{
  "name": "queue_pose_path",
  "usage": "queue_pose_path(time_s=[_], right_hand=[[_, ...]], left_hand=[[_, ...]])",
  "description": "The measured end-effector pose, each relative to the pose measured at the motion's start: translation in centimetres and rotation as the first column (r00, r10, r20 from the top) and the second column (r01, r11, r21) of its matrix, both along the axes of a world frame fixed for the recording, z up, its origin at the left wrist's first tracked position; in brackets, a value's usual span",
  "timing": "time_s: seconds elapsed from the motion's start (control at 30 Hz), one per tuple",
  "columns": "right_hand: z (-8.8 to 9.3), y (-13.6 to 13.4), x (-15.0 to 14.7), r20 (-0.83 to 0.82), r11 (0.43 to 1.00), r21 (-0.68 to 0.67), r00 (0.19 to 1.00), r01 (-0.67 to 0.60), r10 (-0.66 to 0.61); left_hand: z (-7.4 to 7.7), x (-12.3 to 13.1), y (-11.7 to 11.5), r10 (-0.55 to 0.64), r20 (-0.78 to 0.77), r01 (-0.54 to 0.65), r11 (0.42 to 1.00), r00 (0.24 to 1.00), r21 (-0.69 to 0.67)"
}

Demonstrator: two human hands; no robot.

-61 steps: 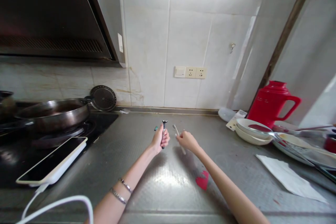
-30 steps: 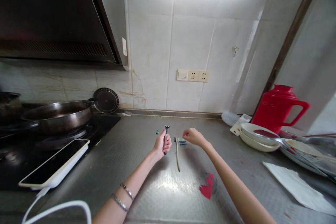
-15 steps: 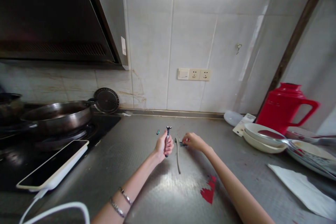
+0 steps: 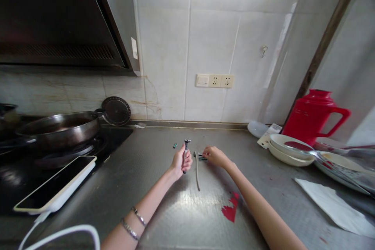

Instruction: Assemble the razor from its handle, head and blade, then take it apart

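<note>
My left hand (image 4: 182,160) is wrapped around the handle of a razor (image 4: 185,155), which stands upright with its small head above my fingers. My right hand (image 4: 216,156) is low over the counter, its fingertips pinched together at small dark strip-like pieces (image 4: 200,157); the fingers hide what they hold, if anything. Between my hands lies a thin grey-beige cord or stick (image 4: 197,174), its far end beside the dark pieces. A small dark piece with a green part (image 4: 175,145) rests on the counter beyond my left hand.
On the left, a phone (image 4: 55,183) with a white cable lies beside the hob, where a pan (image 4: 60,127) stands. Torn red paper (image 4: 231,208) is near my right forearm. Bowls (image 4: 288,159), a red jug (image 4: 315,115) and a white napkin (image 4: 331,205) are at the right.
The view has shifted slightly. My left hand keeps its hold on the razor. My right hand remains at the small dark pieces, more of which now show beside its fingertips.
</note>
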State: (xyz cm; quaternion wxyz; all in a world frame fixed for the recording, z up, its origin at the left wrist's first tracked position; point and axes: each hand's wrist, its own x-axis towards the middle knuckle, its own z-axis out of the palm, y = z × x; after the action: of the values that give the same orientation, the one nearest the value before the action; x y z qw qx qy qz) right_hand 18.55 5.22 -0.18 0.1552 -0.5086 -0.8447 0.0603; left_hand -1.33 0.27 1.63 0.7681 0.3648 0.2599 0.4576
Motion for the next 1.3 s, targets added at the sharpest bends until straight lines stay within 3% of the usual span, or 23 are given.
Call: queue_pose_path(time_s=[0.13, 0.23, 0.37, 0.47, 0.8, 1.07, 1.3], right_hand=[[-0.3, 0.2, 0.3, -0.088, 1.000, -0.004, 0.996, 0.011, -0.012], [-0.4, 0.5, 0.3, -0.255, 1.000, 0.002, 0.967, 0.022, -0.020], [-0.2, 0.7, -0.5, -0.553, 0.992, -0.126, 0.830, -0.005, -0.067], [0.2, 0.5, -1.4, -0.662, 0.982, -0.186, 0.743, -0.042, -0.094], [-0.5, 0.9, -2.1, -0.768, 0.977, -0.208, 0.627, -0.050, -0.131], [1.5, 0.1, -2.5, -0.856, 0.993, -0.096, 0.515, -0.067, -0.048], [2.6, -0.7, -2.7, -0.877, 0.997, -0.013, 0.479, -0.078, 0.026]], left_hand=[[-0.2, 0.0, 0.1, 0.022, 0.000, -0.022, 1.000, 1.000, -0.003], [-0.4, 0.1, 0.2, 0.067, -0.003, -0.067, 0.998, 0.998, 0.009], [-0.7, 0.3, 0.4, 0.135, -0.031, -0.135, 0.991, 0.990, 0.023], [-0.9, 0.4, 0.5, 0.176, -0.057, -0.175, 0.984, 0.983, 0.025], [-1.5, 0.6, 0.8, 0.255, -0.082, -0.253, 0.967, 0.964, 0.032], [-1.8, 1.1, 0.5, 0.367, -0.165, -0.317, 0.911, 0.915, 0.265], [-1.2, 1.4, -0.2, 0.382, -0.254, -0.267, 0.881, 0.889, 0.391]])
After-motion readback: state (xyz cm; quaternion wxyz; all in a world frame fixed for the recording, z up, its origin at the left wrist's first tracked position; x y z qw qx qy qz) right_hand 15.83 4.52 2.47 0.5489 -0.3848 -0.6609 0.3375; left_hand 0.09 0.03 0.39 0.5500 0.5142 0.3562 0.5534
